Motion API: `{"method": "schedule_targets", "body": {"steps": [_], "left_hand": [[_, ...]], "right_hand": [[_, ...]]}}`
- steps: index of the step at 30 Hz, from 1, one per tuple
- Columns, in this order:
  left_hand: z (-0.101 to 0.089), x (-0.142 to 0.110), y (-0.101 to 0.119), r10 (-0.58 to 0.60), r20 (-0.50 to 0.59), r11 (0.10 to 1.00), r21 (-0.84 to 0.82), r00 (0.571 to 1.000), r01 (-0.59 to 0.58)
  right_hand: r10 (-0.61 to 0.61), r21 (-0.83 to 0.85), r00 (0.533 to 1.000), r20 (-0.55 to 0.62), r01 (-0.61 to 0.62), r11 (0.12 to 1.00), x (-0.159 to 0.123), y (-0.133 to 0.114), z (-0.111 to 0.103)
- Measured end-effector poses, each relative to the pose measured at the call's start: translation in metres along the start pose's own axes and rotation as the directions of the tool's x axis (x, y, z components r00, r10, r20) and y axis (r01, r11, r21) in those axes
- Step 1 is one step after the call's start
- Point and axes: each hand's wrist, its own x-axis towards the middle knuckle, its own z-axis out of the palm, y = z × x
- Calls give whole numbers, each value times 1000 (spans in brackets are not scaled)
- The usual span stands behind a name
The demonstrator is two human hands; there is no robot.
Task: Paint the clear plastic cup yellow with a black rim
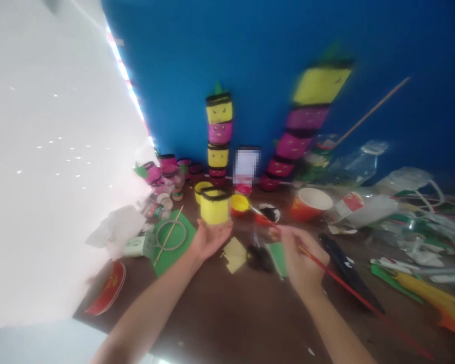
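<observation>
My left hand (pixel 214 237) supports a yellow cup (pixel 215 208) with a black rim from below, its fingers around the base. A long red paintbrush (pixel 341 279) rests in the pinched fingers of my right hand (pixel 301 255). The brush's tip points left, close to a small pot of yellow paint (pixel 240 203); whether they touch I cannot tell. Right of that pot stands a container with black and white on its top (pixel 269 213). Another yellow cup (pixel 201 191) sits just behind the held one. Below my hands lie a scrap of yellow paper (pixel 235 254) and dark-handled scissors (pixel 260 258), both blurred.
Stacks of yellow and magenta cups with faces (pixel 219 134) stand against the blue wall. Green paper (pixel 174 242) bears a ring and a stick on the left. A red-and-white paper tub (pixel 311 203), clear plastic bottles (pixel 364 162) and a black flat object (pixel 351 273) fill the right.
</observation>
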Motion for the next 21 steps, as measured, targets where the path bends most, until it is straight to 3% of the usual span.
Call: {"method": "schedule_targets", "body": {"steps": [8, 16, 21], "left_hand": [[6, 3, 1, 94, -20, 994, -56, 995, -95], [10, 2, 1, 106, 9, 992, -64, 994, -105], [13, 0, 2, 86, 13, 993, -77, 996, -85]], "right_hand": [[-179, -182, 958, 225, 222, 958, 40, 18, 20], [-194, -247, 884, 426, 320, 915, 64, 24, 41], [-167, -294, 860, 482, 338, 894, 68, 27, 44]]}}
